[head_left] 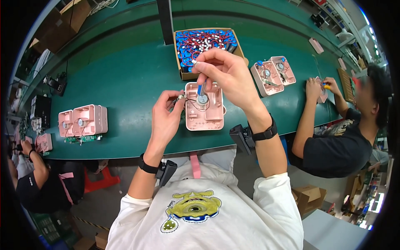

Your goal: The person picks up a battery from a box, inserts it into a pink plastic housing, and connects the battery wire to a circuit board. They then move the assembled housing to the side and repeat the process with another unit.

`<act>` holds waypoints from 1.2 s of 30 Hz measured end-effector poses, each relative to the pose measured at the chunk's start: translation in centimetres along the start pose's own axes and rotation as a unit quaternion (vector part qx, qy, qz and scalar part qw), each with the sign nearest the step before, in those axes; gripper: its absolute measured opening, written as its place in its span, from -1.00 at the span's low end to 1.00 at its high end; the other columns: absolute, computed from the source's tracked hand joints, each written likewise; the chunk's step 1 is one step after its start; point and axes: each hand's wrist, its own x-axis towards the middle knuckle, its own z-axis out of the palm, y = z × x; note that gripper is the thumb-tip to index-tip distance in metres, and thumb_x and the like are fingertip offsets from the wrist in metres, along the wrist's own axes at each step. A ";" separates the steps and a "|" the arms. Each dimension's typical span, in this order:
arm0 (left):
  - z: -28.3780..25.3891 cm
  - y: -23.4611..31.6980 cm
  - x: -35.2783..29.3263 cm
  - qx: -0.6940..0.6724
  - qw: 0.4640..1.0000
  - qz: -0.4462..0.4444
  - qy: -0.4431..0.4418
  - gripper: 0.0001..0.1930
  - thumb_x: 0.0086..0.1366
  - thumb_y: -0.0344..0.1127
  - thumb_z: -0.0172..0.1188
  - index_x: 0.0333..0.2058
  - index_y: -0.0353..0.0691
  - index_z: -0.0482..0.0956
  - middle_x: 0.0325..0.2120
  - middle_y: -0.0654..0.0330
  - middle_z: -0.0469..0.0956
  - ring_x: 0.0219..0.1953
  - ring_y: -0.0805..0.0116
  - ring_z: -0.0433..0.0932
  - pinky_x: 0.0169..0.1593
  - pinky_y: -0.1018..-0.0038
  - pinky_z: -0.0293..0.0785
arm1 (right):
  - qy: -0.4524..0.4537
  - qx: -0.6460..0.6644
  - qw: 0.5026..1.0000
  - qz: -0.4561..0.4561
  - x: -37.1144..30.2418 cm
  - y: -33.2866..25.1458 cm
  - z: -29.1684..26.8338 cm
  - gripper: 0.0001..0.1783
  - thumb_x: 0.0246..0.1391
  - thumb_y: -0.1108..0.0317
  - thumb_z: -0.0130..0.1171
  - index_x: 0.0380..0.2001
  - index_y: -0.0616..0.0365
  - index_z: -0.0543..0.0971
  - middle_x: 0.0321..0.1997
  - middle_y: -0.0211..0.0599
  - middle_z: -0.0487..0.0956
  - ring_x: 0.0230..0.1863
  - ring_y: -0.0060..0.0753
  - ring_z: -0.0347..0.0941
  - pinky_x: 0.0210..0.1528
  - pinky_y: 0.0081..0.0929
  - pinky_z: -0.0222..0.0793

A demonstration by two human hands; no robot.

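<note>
A pink plastic housing lies with its inside up on the green table in front of me. A round silver speaker sits in it, with thin dark wires running left. My left hand, at the housing's left edge, pinches a small connector at the ends of these wires. My right hand is above the housing. Its thumb and forefinger pinch a white plug, while a blue battery hangs below its curled fingers, partly hidden by them.
Behind the housing stands a cardboard box of blue batteries with red and black leads. More pink housings stand at the left and right, some with green circuit boards. A co-worker works at the right; another person sits far left.
</note>
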 end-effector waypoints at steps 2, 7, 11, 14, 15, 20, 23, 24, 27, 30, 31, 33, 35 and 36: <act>0.2 -0.4 0.1 0.002 1.000 0.017 -0.004 -0.84 0.41 -0.52 0.21 -0.07 -0.44 0.56 -0.05 0.01 0.67 -0.04 0.37 0.64 0.09 0.40 0.58 | 0.006 -0.004 1.000 -0.019 0.2 0.2 0.0 -0.85 0.34 0.47 0.23 -0.12 0.35 0.62 -0.25 -0.22 0.71 -0.32 -0.60 0.63 -0.35 -0.65 0.54; 0.3 -0.6 0.3 -0.004 1.000 0.028 -0.006 -0.83 0.40 -0.51 0.22 -0.08 -0.42 0.58 -0.07 0.04 0.66 -0.05 0.35 0.65 0.08 0.38 0.58 | 0.029 -0.034 0.998 -0.045 0.9 0.8 -0.4 -0.85 0.34 0.46 0.24 -0.11 0.34 0.62 -0.22 -0.23 0.71 -0.29 -0.55 0.65 -0.32 -0.61 0.57; 0.2 -0.8 0.3 0.009 0.999 0.034 0.000 -0.84 0.39 -0.51 0.23 -0.10 -0.42 0.60 -0.11 0.09 0.64 -0.09 0.35 0.64 0.05 0.38 0.59 | 0.040 -0.099 0.994 -0.017 0.3 0.7 0.1 -0.84 0.33 0.44 0.24 -0.11 0.31 0.63 -0.23 -0.26 0.71 -0.34 -0.58 0.62 -0.34 -0.62 0.54; 0.2 -0.7 0.1 0.015 0.999 0.045 0.020 -0.86 0.37 -0.50 0.26 -0.13 -0.42 0.61 -0.14 0.13 0.61 -0.12 0.37 0.63 0.00 0.41 0.59 | 0.032 -0.160 0.987 -0.001 -1.1 0.6 1.0 -0.84 0.33 0.43 0.25 -0.11 0.29 0.64 -0.23 -0.27 0.71 -0.39 -0.62 0.60 -0.38 -0.63 0.49; 0.2 -0.7 0.0 0.019 0.998 0.053 0.029 -0.87 0.37 -0.50 0.27 -0.15 -0.42 0.62 -0.15 0.15 0.59 -0.14 0.38 0.62 -0.03 0.43 0.59 | 0.024 -0.203 0.979 -0.012 -1.7 0.9 1.3 -0.83 0.31 0.42 0.26 -0.12 0.29 0.64 -0.25 -0.28 0.70 -0.43 -0.64 0.57 -0.41 -0.59 0.46; 1.0 -1.0 -0.3 0.024 0.994 0.088 0.054 -0.88 0.35 -0.50 0.30 -0.19 -0.43 0.64 -0.18 0.18 0.56 -0.20 0.43 0.60 -0.11 0.50 0.58 | 0.037 -0.361 0.930 -0.066 -3.0 3.5 3.2 -0.86 0.23 0.44 0.24 -0.24 0.32 0.64 -0.16 -0.16 0.69 -0.28 -0.15 0.64 -0.22 -0.22 0.50; 1.3 -1.3 -0.5 0.000 0.992 0.104 0.077 -0.89 0.31 -0.54 0.32 -0.20 -0.42 0.65 -0.19 0.18 0.55 -0.26 0.49 0.57 -0.18 0.54 0.55 | 0.047 -0.387 0.920 -0.052 -3.3 4.1 4.3 -0.87 0.21 0.44 0.22 -0.27 0.32 0.64 -0.08 -0.12 0.68 -0.15 0.04 0.63 -0.09 -0.11 0.50; 1.4 -1.6 -0.6 0.000 0.992 0.104 0.077 -0.89 0.31 -0.54 0.32 -0.20 -0.42 0.65 -0.19 0.18 0.55 -0.26 0.49 0.57 -0.18 0.54 0.55 | 0.049 -0.377 0.924 -0.038 -3.4 4.2 4.6 -0.87 0.21 0.44 0.21 -0.28 0.32 0.64 -0.04 -0.10 0.67 -0.08 0.11 0.61 -0.03 -0.08 0.48; 1.8 -2.0 -0.7 -0.017 0.985 0.142 0.095 -0.88 0.29 -0.59 0.32 -0.20 -0.41 0.65 -0.19 0.19 0.54 -0.30 0.51 0.54 -0.22 0.54 0.54 | 0.056 -0.367 0.928 -0.031 -3.6 4.7 5.0 -0.86 0.21 0.44 0.19 -0.30 0.33 0.63 0.02 -0.07 0.65 0.00 0.16 0.58 0.05 -0.05 0.47; 1.9 -2.1 -0.8 0.000 0.981 0.163 0.105 -0.88 0.27 -0.61 0.32 -0.21 -0.41 0.65 -0.21 0.17 0.53 -0.33 0.48 0.54 -0.25 0.53 0.54 | 0.069 -0.362 0.929 -0.040 -3.8 5.1 5.2 -0.85 0.21 0.43 0.18 -0.29 0.34 0.64 0.06 -0.06 0.64 0.01 0.15 0.58 0.08 -0.06 0.47; 2.0 -2.1 -0.9 0.009 0.979 0.172 0.110 -0.87 0.27 -0.62 0.32 -0.21 -0.41 0.65 -0.23 0.16 0.53 -0.35 0.47 0.54 -0.26 0.53 0.53 | 0.074 -0.364 0.928 -0.033 -3.8 5.1 5.3 -0.84 0.21 0.43 0.18 -0.29 0.34 0.63 0.06 -0.06 0.63 0.01 0.14 0.58 0.08 -0.07 0.47; 2.1 -2.0 -1.1 0.043 0.973 0.194 0.120 -0.87 0.26 -0.63 0.32 -0.21 -0.41 0.64 -0.24 0.15 0.54 -0.36 0.44 0.55 -0.27 0.52 0.54 | 0.083 -0.367 0.926 -0.018 -4.0 5.3 5.5 -0.83 0.21 0.43 0.17 -0.30 0.36 0.63 0.06 -0.06 0.63 0.01 0.14 0.59 0.09 -0.09 0.47; 2.3 -1.8 -1.2 0.109 0.954 0.244 0.138 -0.86 0.25 -0.64 0.32 -0.21 -0.41 0.64 -0.26 0.12 0.54 -0.38 0.39 0.56 -0.30 0.49 0.54 | 0.083 -0.354 0.931 -0.020 -4.0 5.3 5.6 -0.84 0.20 0.45 0.16 -0.30 0.36 0.62 0.06 -0.06 0.63 0.01 0.13 0.59 0.09 -0.09 0.47; 2.4 -1.6 -1.3 0.109 0.954 0.243 0.138 -0.86 0.25 -0.64 0.32 -0.21 -0.41 0.64 -0.26 0.12 0.54 -0.38 0.39 0.56 -0.30 0.49 0.54 | 0.083 -0.342 0.936 -0.024 -3.9 5.2 5.6 -0.85 0.20 0.46 0.16 -0.30 0.37 0.62 0.06 -0.06 0.63 0.01 0.13 0.59 0.09 -0.09 0.47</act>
